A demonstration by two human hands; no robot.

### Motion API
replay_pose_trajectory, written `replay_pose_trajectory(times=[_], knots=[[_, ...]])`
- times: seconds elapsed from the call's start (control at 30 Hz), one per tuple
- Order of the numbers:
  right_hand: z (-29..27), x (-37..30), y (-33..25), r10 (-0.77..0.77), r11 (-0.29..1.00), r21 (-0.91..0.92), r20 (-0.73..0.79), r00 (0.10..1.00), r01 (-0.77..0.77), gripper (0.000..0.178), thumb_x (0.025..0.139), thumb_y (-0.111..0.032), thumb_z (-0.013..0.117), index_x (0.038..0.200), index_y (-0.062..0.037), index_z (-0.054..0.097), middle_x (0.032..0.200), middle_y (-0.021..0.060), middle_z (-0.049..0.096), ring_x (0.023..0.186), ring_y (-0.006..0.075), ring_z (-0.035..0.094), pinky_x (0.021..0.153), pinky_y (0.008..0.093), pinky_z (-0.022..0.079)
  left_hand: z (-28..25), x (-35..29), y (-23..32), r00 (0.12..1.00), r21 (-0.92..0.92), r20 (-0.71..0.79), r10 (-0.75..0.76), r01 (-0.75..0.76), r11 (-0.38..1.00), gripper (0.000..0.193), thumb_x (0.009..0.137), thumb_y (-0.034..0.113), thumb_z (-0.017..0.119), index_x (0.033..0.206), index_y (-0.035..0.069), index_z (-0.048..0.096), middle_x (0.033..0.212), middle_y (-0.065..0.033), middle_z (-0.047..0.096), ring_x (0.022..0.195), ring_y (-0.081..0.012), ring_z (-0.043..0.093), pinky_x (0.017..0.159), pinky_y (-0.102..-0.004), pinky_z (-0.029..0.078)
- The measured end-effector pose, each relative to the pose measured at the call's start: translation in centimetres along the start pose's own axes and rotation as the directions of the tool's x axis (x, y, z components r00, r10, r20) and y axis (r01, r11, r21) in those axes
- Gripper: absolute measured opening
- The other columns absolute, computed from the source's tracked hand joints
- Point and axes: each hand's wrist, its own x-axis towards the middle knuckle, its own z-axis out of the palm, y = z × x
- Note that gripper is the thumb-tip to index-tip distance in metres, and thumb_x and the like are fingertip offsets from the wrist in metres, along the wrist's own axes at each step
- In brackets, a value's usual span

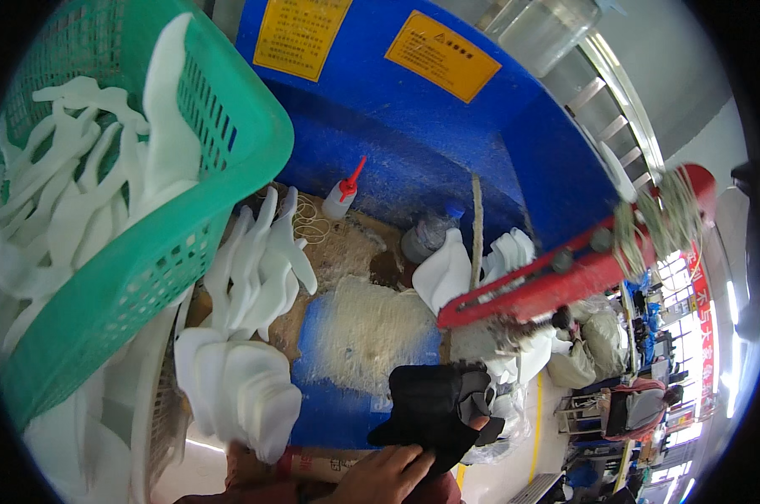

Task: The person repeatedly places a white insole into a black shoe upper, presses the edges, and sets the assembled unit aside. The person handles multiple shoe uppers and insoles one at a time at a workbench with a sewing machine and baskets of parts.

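A black fabric piece [418, 412], folded or shaped like a sleeve, is held low over the front of the bench. My left hand [384, 475] comes in from the lower edge, its fingers bent against the near side of the fabric. At the far right side of it, the fingertips of my right hand [479, 422] show, gripping its edge; the rest of that hand is hidden behind the cloth. Beyond it lies a bench patch coated with dried pale glue [367, 332]. To the left stands a stack of white foam pads [241, 391].
A green plastic basket [136, 277] full of white foam shapes fills the left. More foam pieces [262, 260], a red-nozzled squeeze bottle [340, 200] and a clear bottle [428, 237] stand farther back. A red metal arm [531, 286] juts in from the right. Blue panels [380, 109] rise behind.
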Motion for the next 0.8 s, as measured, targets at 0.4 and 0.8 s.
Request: replay_pose_trajectory(times=[0.4,0.8], knots=[[3.0,6.1,-1.3,0.020,0.999,-0.043,-0.071,0.997,-0.023,0.096,0.096,-0.082,0.040,0.145,-0.0013,0.057,0.139,0.0147,0.064,0.124,0.0291,0.060,0.112,0.0410,0.045,1.5,-0.6,-3.2,0.988,-0.116,-0.025,-0.151,0.148,0.982,0.037,0.086,0.027,0.069,0.117,0.009,0.072,0.117,-0.0117,0.065,0.101,-0.0349,0.067,0.080,-0.0482,0.058],[5.5,6.5,-0.8,0.068,0.996,0.056,-0.050,0.996,-0.065,0.092,0.096,-0.081,0.042,0.142,-0.0031,0.060,0.136,0.0119,0.066,0.121,0.0253,0.062,0.110,0.0373,0.047,-1.4,1.5,0.7,0.999,0.135,-0.023,0.046,-0.043,0.990,0.021,0.090,0.016,0.079,0.106,0.008,0.067,0.088,-0.0055,0.062,0.074,-0.0255,0.067,0.060,-0.0351,0.055]])
